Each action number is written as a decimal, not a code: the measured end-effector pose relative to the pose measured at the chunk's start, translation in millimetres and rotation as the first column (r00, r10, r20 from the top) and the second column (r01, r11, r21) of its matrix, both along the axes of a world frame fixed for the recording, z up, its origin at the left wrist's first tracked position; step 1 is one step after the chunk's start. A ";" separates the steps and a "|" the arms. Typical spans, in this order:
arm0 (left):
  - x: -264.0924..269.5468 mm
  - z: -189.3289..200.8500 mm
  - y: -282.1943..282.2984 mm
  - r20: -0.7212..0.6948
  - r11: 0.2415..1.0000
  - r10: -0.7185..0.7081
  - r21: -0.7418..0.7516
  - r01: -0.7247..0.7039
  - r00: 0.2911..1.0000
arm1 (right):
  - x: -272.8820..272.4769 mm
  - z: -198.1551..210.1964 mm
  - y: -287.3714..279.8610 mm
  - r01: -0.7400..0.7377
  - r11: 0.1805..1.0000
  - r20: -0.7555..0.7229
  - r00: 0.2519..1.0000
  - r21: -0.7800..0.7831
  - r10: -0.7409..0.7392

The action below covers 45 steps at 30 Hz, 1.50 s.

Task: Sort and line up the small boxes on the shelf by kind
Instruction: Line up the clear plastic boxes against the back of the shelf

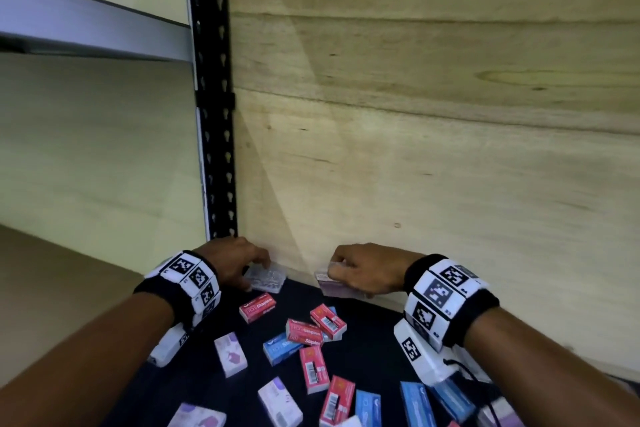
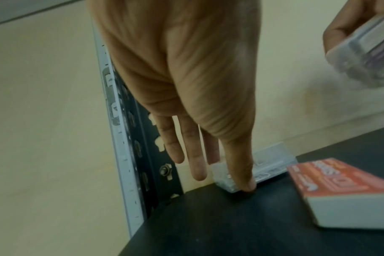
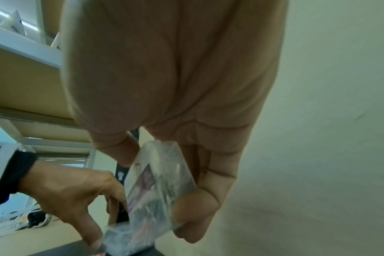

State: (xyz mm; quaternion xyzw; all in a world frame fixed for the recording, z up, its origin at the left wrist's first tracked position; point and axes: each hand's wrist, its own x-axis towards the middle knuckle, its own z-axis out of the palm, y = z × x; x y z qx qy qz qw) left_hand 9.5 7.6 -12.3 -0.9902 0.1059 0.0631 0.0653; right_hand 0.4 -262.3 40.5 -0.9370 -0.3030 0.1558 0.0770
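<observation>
Both hands reach to the back corner of the dark shelf (image 1: 374, 329). The right hand (image 1: 367, 270) holds a clear box (image 3: 158, 187) between thumb and fingers. The left hand (image 1: 235, 262) touches another clear box (image 2: 270, 162) with straight fingers. A red box (image 1: 258, 307) nearby reads "Staples".

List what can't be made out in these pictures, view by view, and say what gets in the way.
- Head view: the clear box under the left hand is half covered by its fingers; contents unreadable.
- Head view: blue boxes at the bottom edge are cut off.
- Right wrist view: the label on the clear box in the right hand grip is blurred.
- Left wrist view: the red staples box runs off the right edge.
</observation>
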 end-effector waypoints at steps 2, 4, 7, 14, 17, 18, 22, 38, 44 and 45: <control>-0.5 -0.3 4.2 -0.022 1.000 0.002 0.001 -0.002 1.000 | 2.7 -4.2 6.4 -0.012 1.000 0.009 1.000 -0.006 0.012; -2.1 0.6 8.6 -0.052 0.999 0.011 -0.035 -0.012 0.999 | 6.1 -8.6 12.0 -0.020 1.000 0.010 1.000 -0.003 0.020; -4.4 6.7 13.8 -0.092 0.995 -0.004 -0.104 -0.006 0.996 | 12.0 -14.8 19.0 -0.016 1.000 0.029 0.999 0.000 0.016; -2.7 14.0 21.7 -0.210 0.981 0.044 -0.177 -0.082 0.977 | 24.4 -29.6 36.2 -0.017 0.997 0.067 0.997 -0.078 0.022; 3.0 8.7 27.2 -0.221 0.965 0.086 -0.225 -0.136 0.971 | 28.2 -34.9 45.1 -0.019 0.994 0.081 0.996 -0.107 0.027; 3.9 6.7 28.4 -0.221 0.960 0.099 -0.235 -0.152 0.970 | 28.4 -36.5 46.7 -0.018 0.994 0.086 0.996 -0.112 0.028; 4.9 5.7 28.5 -0.192 0.963 0.111 -0.223 -0.153 0.975 | 32.0 -41.3 54.1 -0.022 0.994 0.103 0.994 -0.106 0.033; 16.2 -5.5 38.5 0.015 0.950 0.016 -0.312 -0.011 1.000 | 33.8 -44.7 62.8 -0.046 0.996 0.248 0.967 -0.078 0.064; 22.9 -14.0 46.8 0.070 0.951 0.019 -0.309 0.003 0.997 | 36.3 -44.2 68.7 -0.070 0.997 0.281 0.957 -0.043 0.080; 23.8 -15.8 47.9 0.083 0.953 0.025 -0.302 0.001 0.996 | 36.0 -44.3 70.2 -0.074 0.996 0.286 0.955 -0.039 0.082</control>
